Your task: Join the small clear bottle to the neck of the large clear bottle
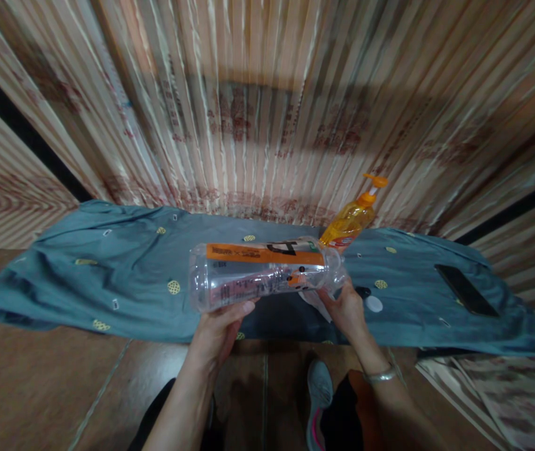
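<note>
A large clear plastic bottle (262, 272) with an orange label lies sideways in the air above the cloth, its neck to the right. My left hand (223, 326) holds it from below near its base, thumb along the near side. At the neck end, my right hand (345, 307) grips the bottle. Something white and thin, like paper (317, 304), shows beside my right hand; whether the hand touches it is unclear. A white round cap (373, 304) and a small dark object (363, 292) lie just right of my right hand.
Behind the bottle's neck stands a yellow soap bottle (349, 219) with an orange pump. A black phone (465, 289) lies on the right of the blue-green cloth (140, 269). Striped patterned curtain material (267, 144) rises behind. My feet are on the tiled floor below.
</note>
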Available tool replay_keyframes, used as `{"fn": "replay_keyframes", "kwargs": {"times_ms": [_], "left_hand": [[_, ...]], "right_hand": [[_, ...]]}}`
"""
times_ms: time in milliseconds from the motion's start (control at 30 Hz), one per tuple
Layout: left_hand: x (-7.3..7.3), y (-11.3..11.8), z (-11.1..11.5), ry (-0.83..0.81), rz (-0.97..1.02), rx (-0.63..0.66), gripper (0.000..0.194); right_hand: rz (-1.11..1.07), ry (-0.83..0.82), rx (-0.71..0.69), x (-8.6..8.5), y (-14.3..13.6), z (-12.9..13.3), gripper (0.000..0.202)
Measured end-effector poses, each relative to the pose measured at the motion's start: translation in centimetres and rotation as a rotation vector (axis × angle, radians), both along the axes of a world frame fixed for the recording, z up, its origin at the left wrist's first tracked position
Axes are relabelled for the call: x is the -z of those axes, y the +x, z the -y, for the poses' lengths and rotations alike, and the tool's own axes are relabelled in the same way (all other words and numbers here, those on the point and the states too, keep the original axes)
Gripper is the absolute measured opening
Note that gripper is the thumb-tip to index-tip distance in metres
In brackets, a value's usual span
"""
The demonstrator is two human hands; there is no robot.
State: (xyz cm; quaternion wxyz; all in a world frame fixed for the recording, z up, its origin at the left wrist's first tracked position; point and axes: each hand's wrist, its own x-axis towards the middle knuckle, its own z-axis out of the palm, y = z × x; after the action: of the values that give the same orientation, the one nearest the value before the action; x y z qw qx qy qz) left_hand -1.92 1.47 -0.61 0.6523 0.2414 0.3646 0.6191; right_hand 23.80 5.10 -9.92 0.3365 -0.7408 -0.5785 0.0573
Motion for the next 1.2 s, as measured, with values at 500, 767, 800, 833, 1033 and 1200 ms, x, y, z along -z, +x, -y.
{"fn": "replay_keyframes", "kwargs": {"times_ms": [500,767,800,833,1033,1200], "left_hand": [[-0.08,0.05,-0.05,0.000,-0.003,0.016,0.035],[0.15,0.00,-0.05,0.001,-0.011,-0.006,0.036],[0.14,-0.01,-0.05,0.008,-0.008,-0.005,0.036],[0.11,-0.01,-0.05,0.010,-0.005,-0.001,0.035],[-0.07,0.03,-0.21,-0.004,0.033,-0.010,0.031],[-0.21,0.20,-0.33,-0.033,0.090,-0.019,0.039]], "right_hand": [[-0.007,-0.020,-0.006,-0.17,0.00,0.17,0.056],[-0.031,-0.053,0.014,-0.51,-0.12,0.16,0.056],[-0.035,-0.056,0.018,-0.53,-0.14,0.16,0.056],[-0.039,-0.057,0.019,-0.55,-0.14,0.15,0.056],[-0.051,-0.045,-0.010,-0.54,-0.09,0.07,0.058],[-0.058,-0.046,-0.009,-0.59,-0.08,0.07,0.058]]}}
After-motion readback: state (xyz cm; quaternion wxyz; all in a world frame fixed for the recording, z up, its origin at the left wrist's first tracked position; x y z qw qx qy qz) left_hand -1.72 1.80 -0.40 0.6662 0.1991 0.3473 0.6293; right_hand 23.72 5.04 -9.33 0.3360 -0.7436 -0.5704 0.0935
